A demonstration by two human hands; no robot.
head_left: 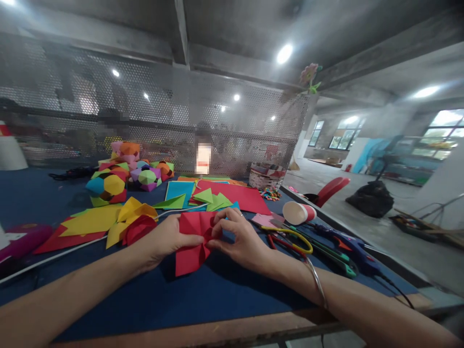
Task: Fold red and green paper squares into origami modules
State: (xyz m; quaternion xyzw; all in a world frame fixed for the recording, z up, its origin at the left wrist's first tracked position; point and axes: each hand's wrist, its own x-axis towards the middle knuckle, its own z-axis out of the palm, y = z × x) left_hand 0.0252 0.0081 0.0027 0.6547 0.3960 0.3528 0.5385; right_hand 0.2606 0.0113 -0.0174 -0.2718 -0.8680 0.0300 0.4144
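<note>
A creased piece of red paper [192, 251] is held up between both hands above the blue tabletop. My left hand [165, 244] grips its left side, the thumb lying across the front. At its right edge, the fingers of my right hand [241, 239] pinch the paper near the middle, where folds meet. Left of my hands lie a yellow folded paper flower [132, 212] and a red folded paper piece [139, 229]. Just behind the held paper are green folded pieces [217, 200] on a large red sheet [246, 195].
Scissors [306, 241] with yellow and red handles, a green-handled tool [326, 253], a glue gun [355, 251] and a tipped paper cup [299, 212] lie at right. Colourful paper balls [114, 186] are piled back left. A basket [266, 179] stands before the mesh partition [155, 106].
</note>
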